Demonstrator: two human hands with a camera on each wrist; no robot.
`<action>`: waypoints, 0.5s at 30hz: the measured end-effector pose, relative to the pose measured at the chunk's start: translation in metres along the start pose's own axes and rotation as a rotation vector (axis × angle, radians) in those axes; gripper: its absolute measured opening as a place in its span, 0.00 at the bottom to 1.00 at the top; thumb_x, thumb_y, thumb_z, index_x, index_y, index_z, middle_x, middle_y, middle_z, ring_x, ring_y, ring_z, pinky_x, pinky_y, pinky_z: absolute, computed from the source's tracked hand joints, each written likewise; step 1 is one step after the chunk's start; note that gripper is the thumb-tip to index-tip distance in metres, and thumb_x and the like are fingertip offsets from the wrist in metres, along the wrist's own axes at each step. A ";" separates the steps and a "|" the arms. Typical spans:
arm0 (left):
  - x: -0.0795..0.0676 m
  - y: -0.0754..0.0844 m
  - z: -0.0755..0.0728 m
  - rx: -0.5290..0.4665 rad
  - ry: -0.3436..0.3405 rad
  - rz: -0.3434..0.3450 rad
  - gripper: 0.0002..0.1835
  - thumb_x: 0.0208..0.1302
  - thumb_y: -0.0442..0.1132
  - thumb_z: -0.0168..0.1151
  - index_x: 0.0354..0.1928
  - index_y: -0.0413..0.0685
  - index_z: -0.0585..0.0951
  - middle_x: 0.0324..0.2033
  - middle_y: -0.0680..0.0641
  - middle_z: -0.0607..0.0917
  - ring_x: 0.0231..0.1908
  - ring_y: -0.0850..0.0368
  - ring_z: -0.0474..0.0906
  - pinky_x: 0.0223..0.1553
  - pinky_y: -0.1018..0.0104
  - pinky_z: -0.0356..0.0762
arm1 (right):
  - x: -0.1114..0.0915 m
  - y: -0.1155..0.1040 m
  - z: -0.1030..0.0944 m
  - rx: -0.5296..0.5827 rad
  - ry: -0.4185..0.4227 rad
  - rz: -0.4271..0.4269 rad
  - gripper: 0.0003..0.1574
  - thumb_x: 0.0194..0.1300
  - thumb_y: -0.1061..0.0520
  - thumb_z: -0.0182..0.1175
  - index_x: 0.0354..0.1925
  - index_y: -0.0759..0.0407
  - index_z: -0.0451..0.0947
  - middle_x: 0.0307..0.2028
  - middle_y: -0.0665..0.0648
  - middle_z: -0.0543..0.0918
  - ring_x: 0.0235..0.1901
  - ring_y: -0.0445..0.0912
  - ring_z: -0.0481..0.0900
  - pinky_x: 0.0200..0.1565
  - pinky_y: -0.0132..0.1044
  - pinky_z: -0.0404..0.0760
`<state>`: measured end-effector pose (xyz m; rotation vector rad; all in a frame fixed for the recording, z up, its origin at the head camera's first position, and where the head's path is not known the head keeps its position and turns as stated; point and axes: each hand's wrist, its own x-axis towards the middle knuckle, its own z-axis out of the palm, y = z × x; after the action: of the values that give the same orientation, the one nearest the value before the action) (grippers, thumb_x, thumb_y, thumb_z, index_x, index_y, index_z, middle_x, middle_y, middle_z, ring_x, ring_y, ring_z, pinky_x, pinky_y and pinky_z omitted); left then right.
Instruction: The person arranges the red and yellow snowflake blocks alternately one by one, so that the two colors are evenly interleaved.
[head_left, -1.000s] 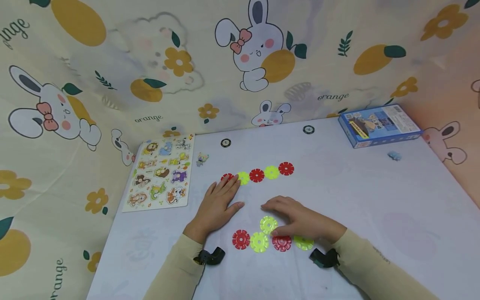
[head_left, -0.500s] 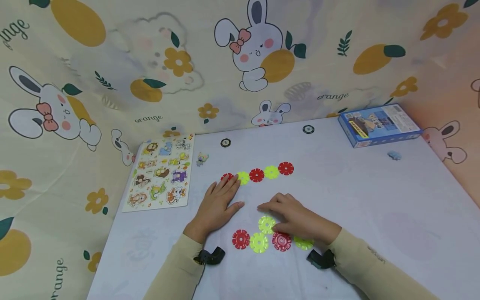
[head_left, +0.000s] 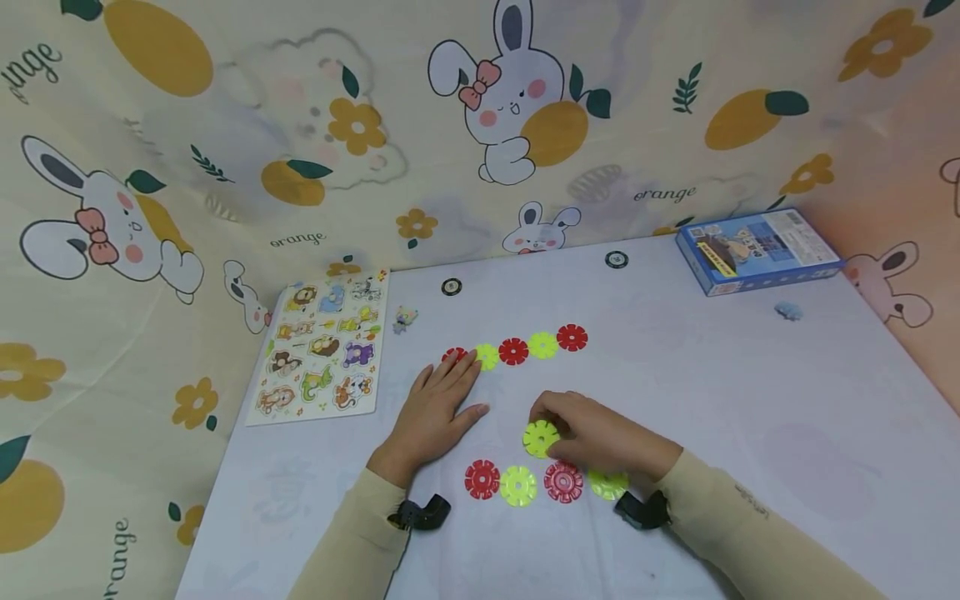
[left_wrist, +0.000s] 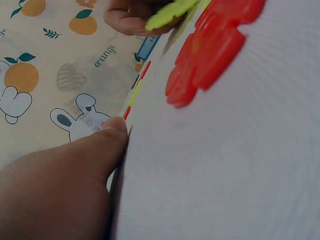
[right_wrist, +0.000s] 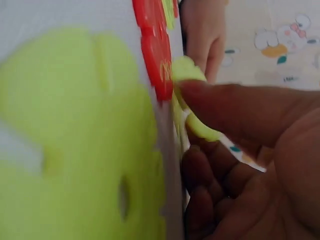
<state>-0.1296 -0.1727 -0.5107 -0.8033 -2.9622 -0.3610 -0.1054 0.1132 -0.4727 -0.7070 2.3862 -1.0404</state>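
My right hand (head_left: 603, 435) pinches a yellow-green notched disc (head_left: 540, 438) between thumb and fingers, tilted and raised off the cloth. In the right wrist view the thumb overlaps that disc's (right_wrist: 204, 129) edge. Below it lies a near row: a red disc (head_left: 482, 479), a yellow-green one (head_left: 518, 486), another red one (head_left: 563, 482), and a yellow-green one (head_left: 608, 485) partly behind the right hand. My left hand (head_left: 431, 415) rests flat, fingertips over the left-end red disc (head_left: 452, 353) of a far row that alternates red and yellow-green. That row's right-end red disc (head_left: 572, 337) is fully visible.
An animal sticker board (head_left: 318, 346) lies at the left, with a small figure (head_left: 404, 318) beside it. Two black round pieces, one left (head_left: 452, 287) and one right (head_left: 617, 259), lie at the back. A blue box (head_left: 759, 252) and small blue figure (head_left: 788, 311) are at the right.
My right fingers have closed on the yellow-green disc, which has gone from lying on the cloth to being tilted and lifted slightly. My left hand has stayed in place.
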 end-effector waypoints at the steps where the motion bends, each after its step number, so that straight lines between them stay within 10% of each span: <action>1: 0.000 0.000 0.000 0.002 -0.002 -0.002 0.38 0.68 0.66 0.42 0.74 0.57 0.55 0.73 0.57 0.50 0.72 0.53 0.41 0.67 0.44 0.41 | -0.001 0.002 -0.002 0.043 0.012 0.021 0.26 0.55 0.51 0.72 0.50 0.38 0.74 0.41 0.41 0.76 0.43 0.42 0.72 0.42 0.35 0.78; 15: 0.001 -0.001 0.000 -0.003 0.005 0.007 0.38 0.68 0.65 0.43 0.74 0.57 0.56 0.73 0.55 0.52 0.72 0.52 0.42 0.67 0.43 0.41 | -0.007 0.060 -0.055 0.216 0.453 0.252 0.17 0.66 0.48 0.61 0.52 0.46 0.72 0.38 0.55 0.76 0.34 0.51 0.77 0.33 0.38 0.81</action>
<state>-0.1305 -0.1732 -0.5105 -0.8118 -2.9537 -0.3666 -0.1480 0.1821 -0.4833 -0.0905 2.5827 -1.4345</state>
